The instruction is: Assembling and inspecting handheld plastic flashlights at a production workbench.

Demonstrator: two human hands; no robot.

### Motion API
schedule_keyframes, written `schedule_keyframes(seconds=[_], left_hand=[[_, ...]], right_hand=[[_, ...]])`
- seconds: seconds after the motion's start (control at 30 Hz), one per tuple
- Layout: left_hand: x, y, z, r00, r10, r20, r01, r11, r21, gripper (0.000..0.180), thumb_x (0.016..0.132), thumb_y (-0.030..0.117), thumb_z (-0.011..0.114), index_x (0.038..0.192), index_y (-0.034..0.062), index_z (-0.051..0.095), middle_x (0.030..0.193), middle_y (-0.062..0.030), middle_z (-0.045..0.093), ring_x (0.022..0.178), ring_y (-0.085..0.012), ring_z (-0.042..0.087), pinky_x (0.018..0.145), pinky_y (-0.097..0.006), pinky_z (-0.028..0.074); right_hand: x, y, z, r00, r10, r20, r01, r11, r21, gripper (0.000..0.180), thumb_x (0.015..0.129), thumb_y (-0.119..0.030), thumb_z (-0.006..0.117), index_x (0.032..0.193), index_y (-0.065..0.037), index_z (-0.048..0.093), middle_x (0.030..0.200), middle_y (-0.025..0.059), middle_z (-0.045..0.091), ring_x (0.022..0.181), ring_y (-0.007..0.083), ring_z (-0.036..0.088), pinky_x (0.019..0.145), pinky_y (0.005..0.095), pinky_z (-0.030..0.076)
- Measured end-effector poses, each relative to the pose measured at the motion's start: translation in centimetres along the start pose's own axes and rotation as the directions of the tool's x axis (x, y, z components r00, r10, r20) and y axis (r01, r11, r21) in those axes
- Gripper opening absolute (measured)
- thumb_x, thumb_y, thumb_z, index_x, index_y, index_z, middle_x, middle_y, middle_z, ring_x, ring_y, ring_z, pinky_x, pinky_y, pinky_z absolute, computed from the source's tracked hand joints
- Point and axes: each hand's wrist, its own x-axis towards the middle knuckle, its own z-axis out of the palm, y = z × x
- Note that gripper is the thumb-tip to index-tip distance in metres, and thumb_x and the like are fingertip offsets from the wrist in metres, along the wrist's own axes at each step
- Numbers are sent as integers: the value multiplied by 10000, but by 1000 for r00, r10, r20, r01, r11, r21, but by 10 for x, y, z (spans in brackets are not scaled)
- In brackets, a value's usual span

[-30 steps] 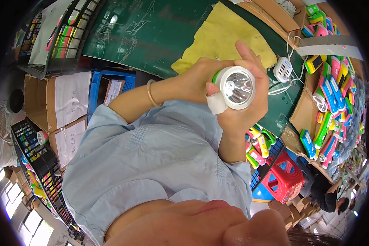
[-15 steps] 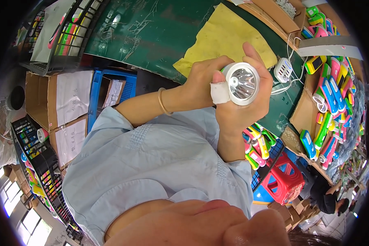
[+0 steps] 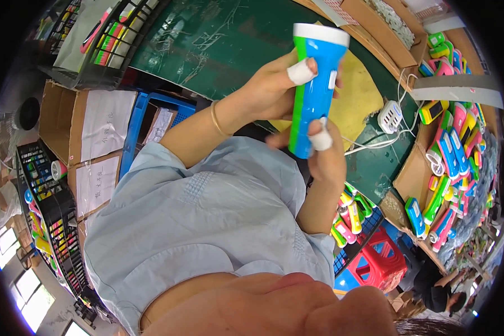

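Both hands grip a blue-and-green plastic flashlight [image 3: 315,89] upright above the green worktable [image 3: 207,39]: left hand [image 3: 271,89] wraps its upper body, right hand [image 3: 325,159] clasps its base

Flashlight [image 3: 313,89]: smooth, glossy blue and green plastic with a white plastic end ring. Fingertips [image 3: 301,71] wrapped in matt white tape. Bracelet [image 3: 215,119]: thin, shiny metal. Shirt [image 3: 207,224]: light blue woven cloth, matt. Work table [image 3: 207,39]: dark green, scuffed, dull surface. Pad [image 3: 358,106]: yellow, soft matt cloth. Boxes [image 3: 78,120]: brown cardboard. Stool [image 3: 383,263]: glossy red plastic.
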Motion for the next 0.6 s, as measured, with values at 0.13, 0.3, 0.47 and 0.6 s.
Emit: schedule_keyframes(seconds=[0.13, 0.3, 0.47, 0.6], left_hand=[[0, -1, -6, 999, 9, -44, -1, 984, 178, 591, 855, 335, 555, 1268, -14, 317, 1126, -183, 514, 1045, -280, 531, 872, -393, 468], [0, 1, 1, 991, -52, -125, 58, 997, 41, 516, 848, 252, 577, 1229, -3, 340, 1049, -156, 551, 950, -265, 588, 793, -365, 508], [2, -1, -1, 985, -83, -151, 73, 995, -75, 512, 869, 296, 534, 1230, -17, 353, 1101, -186, 533, 960, -303, 584, 821, -409, 495], [1, -3, -1, 987, -122, -109, 124, 992, 12, 570, 884, 415, 471, 1255, 1, 344, 1143, -161, 509, 1017, -280, 554, 893, -413, 446]], right_hand=[[6, -2, 38, 813, -391, -431, 0, 741, -672, 440, 743, -301, 706, 937, 20, 477, 687, 112, 560, 559, 217, 574, 512, 317, 436], [5, -4, 41, 776, -506, -377, 96, 685, -722, 427, 789, -282, 655, 1007, 16, 441, 702, 152, 572, 560, 270, 577, 518, 350, 439], [12, 1, 45, 711, -584, -391, 111, 643, -758, 337, 806, -251, 644, 923, 17, 475, 636, 91, 544, 523, 138, 523, 485, 258, 411], [17, 3, 15, 994, -2, -105, 55, 861, 506, 468, 877, -421, 450, 961, 38, 482, 613, 140, 542, 389, 196, 503, 320, 263, 403]])
